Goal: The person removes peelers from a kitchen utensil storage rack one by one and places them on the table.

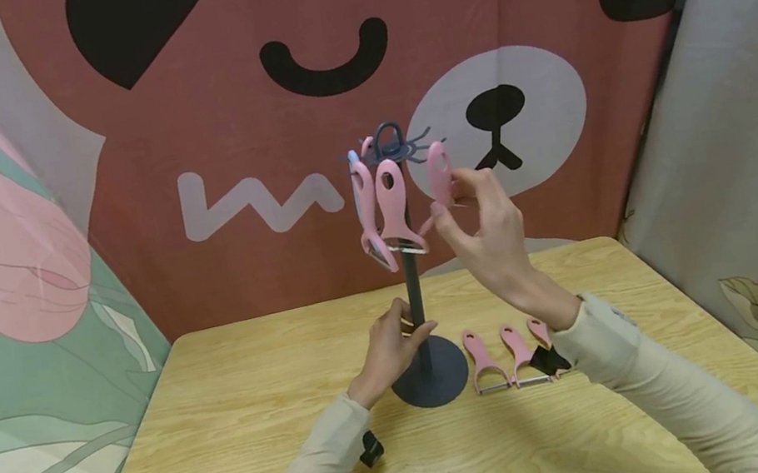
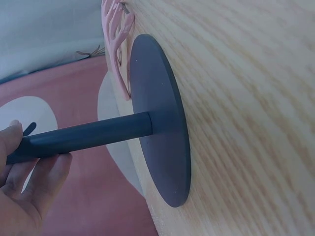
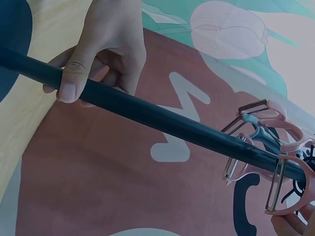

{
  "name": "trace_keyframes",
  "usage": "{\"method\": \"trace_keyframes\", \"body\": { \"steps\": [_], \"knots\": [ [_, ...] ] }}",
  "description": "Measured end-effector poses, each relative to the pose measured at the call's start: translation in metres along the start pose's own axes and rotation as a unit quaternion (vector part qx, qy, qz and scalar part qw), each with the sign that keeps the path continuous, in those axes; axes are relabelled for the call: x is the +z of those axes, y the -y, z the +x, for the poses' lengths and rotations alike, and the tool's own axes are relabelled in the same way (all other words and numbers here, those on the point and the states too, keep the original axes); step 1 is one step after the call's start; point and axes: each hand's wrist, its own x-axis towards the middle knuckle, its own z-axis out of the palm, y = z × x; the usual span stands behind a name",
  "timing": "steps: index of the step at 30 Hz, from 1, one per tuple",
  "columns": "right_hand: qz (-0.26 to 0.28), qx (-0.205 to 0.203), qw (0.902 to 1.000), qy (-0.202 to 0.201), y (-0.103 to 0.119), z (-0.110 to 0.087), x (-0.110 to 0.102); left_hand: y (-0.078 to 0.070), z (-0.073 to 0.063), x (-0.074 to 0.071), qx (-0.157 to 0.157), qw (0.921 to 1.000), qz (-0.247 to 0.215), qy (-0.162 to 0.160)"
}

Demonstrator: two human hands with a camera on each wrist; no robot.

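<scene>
A dark stand, with its pole [image 1: 414, 289] upright and hooks [image 1: 419, 143] around the top, stands on a round base [image 1: 432, 386]. My left hand [image 1: 387, 349] grips the lower pole, fingers behind it and thumb in front. At the top right, my right hand [image 1: 497, 237] pinches a pink peeler [image 1: 439, 171] by its handle. That handle's holed end is at a hook tip; whether the hook passes through cannot be told. Several peelers hang at the front and left, including a pink one [image 1: 391, 196]. Among them, a blue peeler [image 3: 266, 137] shows in the right wrist view.
Pink peelers lie in a row on the wooden table [image 1: 262, 392] right of the base, one [image 1: 483, 362] nearest it. My right forearm and a black wrist piece [image 1: 549, 359] partly cover the farthest. A printed curtain [image 1: 262, 265] hangs behind the table.
</scene>
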Motion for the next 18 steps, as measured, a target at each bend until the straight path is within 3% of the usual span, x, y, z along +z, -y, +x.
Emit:
{"method": "trace_keyframes", "body": {
  "steps": [18],
  "knots": [
    [-0.01,-0.003,0.9999,0.01,-0.0043,-0.0013,-0.0022,-0.0005,-0.0001,0.0,-0.004,1.0,0.0,-0.005]
  ]
}}
